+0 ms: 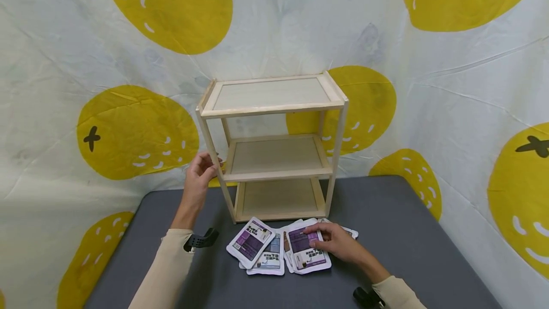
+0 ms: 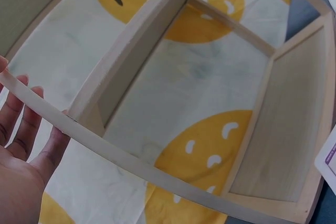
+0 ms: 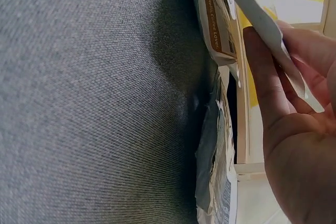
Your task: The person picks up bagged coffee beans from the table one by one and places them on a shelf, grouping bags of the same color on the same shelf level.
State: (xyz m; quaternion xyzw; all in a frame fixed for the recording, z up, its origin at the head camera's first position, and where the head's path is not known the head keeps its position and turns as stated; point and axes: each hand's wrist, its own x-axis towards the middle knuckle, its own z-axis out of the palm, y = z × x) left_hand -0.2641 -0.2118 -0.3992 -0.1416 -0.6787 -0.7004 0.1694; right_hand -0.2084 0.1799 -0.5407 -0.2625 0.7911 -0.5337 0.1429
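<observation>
On gray table, left hand (image 1: pixel 198 174) grips wooden shelf (image 1: pixel 274 149) post, right hand (image 1: pixel 339 243) pinches purple pouch (image 1: pixel 305 250), thumb beneath only in wrist view.

A shelf unit (image 1: pixel 274 149) of 3 levels stands at the far middle of the table (image 1: pixel 407 247), with a hanging cloth (image 1: pixel 64 61) behind it. Near its foot, a spread of pouches (image 1: pixel 274 252) lies on the table, overlapping one another. The left hand (image 1: pixel 198 180) is at the unit's left front post (image 1: pixel 213 166). The right hand (image 1: pixel 339 242) rests on the right end of the pouches, over the topmost pouch (image 1: pixel 305 251).
</observation>
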